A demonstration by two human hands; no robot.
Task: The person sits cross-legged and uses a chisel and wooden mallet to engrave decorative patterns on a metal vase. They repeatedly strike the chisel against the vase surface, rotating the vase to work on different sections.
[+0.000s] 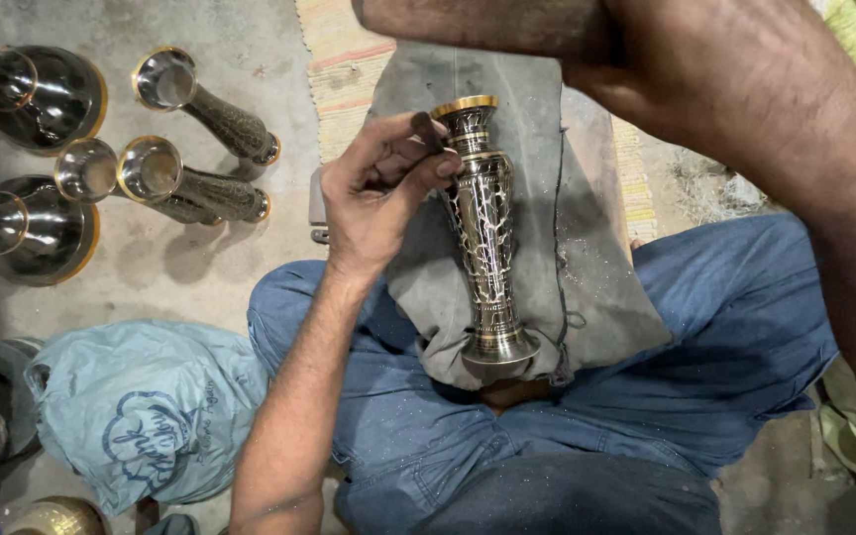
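Note:
A slim brass vase (484, 233) with dark engraved patterning lies on a grey cloth (587, 248) over my lap, mouth pointing away from me. My left hand (378, 188) rests against the vase's neck and pinches a small dark chisel-like tool (426, 127) near the rim. My right hand (636, 50) is raised close to the camera above the vase. It grips a brown wooden handle (468, 22) that runs along the top edge; the head of that handle is out of view.
Several dark and brass vases (200, 183) lie on the concrete floor at the left. A pale blue plastic bag (141, 406) sits by my left knee. A striped mat (344, 69) lies under the cloth. My crossed legs in blue jeans (567, 426) fill the foreground.

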